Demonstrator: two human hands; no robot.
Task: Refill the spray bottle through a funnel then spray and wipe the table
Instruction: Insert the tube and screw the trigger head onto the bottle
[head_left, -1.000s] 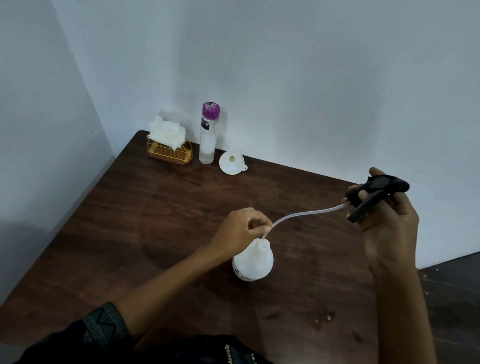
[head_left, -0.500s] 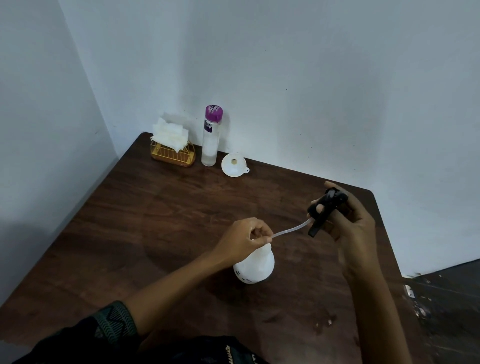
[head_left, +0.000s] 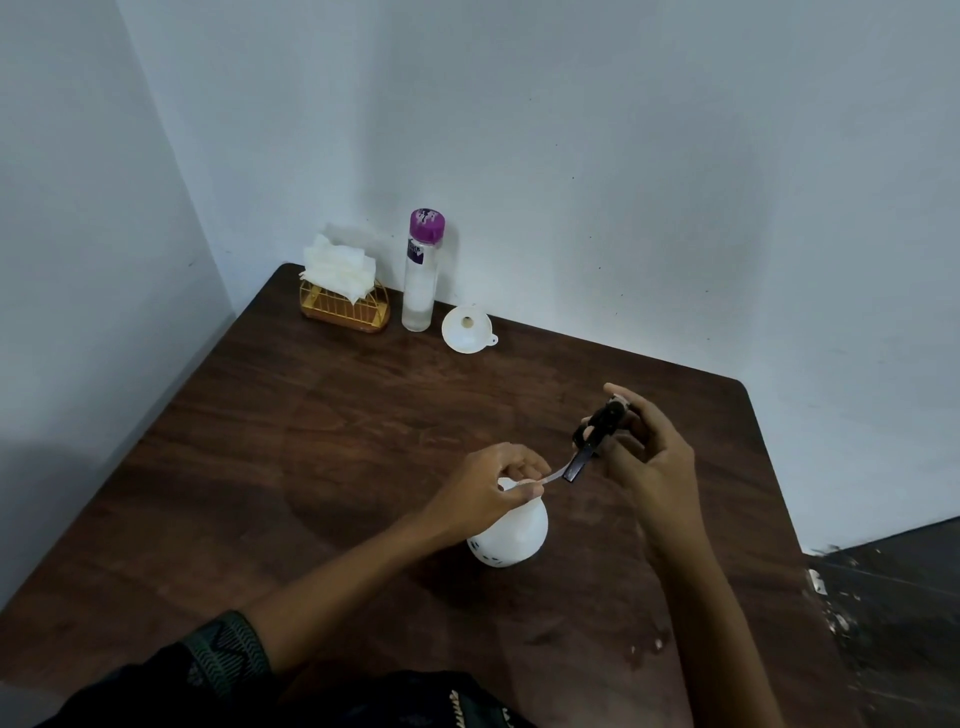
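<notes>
We see the white spray bottle standing mid-tabletop, nearer the front edge. Our left hand closes its grip round the bottle's neck, where the thin tube enters. Our right hand pinches the black spray head above. Funnel, purple-capped bottle and napkin holder sit at the far left corner.

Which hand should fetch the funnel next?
Probably left. The left hand only pinches the tube at the neck of the white spray bottle and sits nearer the funnel; the right hand grips the black trigger head.
</notes>
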